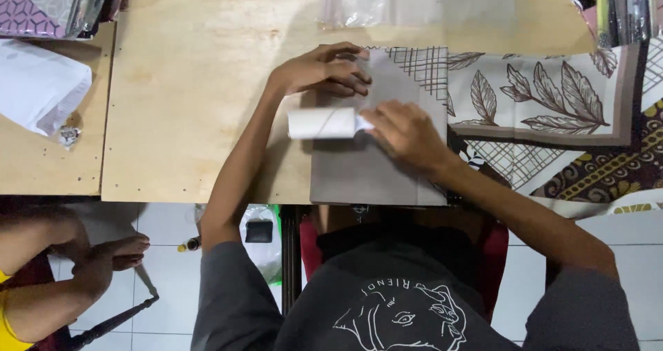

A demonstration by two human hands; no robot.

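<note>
At the centre of the frame we see a small white label (322, 123), an oblong slip with a thin line across it, lying at the left edge of a flat grey rectangular package (366, 171) on the tabletop (186, 116). Our right hand (407, 135) touches the slip's right end; our left hand (324, 70) rests on the package's upper part. At the top centre we see clear plastic bags (387, 2), flat and see-through. At the far left lies a white soft mailer bag (38, 85), and above it, in the upper left corner, a clear-wrapped packet (41, 6) with a purple and white geometric pattern. In the upper right corner we see slim wrapped packets (621, 9), too small to tell apart.
</note>
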